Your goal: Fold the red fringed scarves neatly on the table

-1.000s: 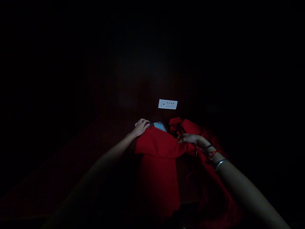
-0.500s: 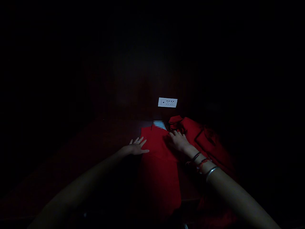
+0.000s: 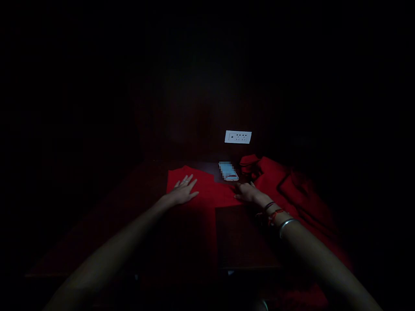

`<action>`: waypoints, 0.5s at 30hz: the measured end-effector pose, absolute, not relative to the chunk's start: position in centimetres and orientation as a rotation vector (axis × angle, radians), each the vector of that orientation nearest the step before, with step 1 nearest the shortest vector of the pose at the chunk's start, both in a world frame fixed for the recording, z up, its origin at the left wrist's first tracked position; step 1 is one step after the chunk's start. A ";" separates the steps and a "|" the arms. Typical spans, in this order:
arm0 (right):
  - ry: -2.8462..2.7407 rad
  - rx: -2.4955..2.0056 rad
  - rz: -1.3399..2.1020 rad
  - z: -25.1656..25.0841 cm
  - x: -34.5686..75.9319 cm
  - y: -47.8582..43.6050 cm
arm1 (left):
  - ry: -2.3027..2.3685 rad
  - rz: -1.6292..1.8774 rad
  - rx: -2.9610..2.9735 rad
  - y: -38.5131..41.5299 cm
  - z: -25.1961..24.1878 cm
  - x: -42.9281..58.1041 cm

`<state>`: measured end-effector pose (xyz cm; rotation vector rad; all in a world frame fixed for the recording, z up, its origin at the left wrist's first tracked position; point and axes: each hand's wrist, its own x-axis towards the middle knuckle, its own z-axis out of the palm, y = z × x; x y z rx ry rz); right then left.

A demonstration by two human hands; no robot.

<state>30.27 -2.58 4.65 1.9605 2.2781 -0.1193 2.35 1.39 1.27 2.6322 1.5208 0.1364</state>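
A red cloth (image 3: 207,192) lies spread on a dark surface in very dim light. My left hand (image 3: 183,191) rests flat on its left part, fingers spread. My right hand (image 3: 250,193) lies palm down on the cloth's right edge, fingers stretched out; the wrist carries several bangles and a red thread. Just beyond my right fingers lies a small light-blue phone-like object (image 3: 228,171). A second heap of red fabric (image 3: 285,185) is bunched to the right.
A white socket plate (image 3: 237,137) sits on the dark wall behind the surface. A dark rectangular patch (image 3: 241,233) of the surface shows between my forearms. Everything else is too dark to make out.
The cloth hung down in front a second ago; now it lies spread flatter and wider to the left. Both hands moved from its top edge to pressing flat on it. The phone-like object is now uncovered.
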 end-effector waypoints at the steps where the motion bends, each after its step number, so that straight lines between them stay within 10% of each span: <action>1: 2.299 1.946 -0.094 4.9 30.7 -2.6 | 1.488 0.180 2.648 1.3 0.6 3.4; 9: 2.291 1.662 -0.283 11.7 37.1 -3.2 | 1.592 0.231 2.633 2.0 -2.2 2.9; 15: 2.484 1.919 0.327 12.1 36.6 -6.0 | 1.583 0.157 2.618 2.6 -2.3 2.9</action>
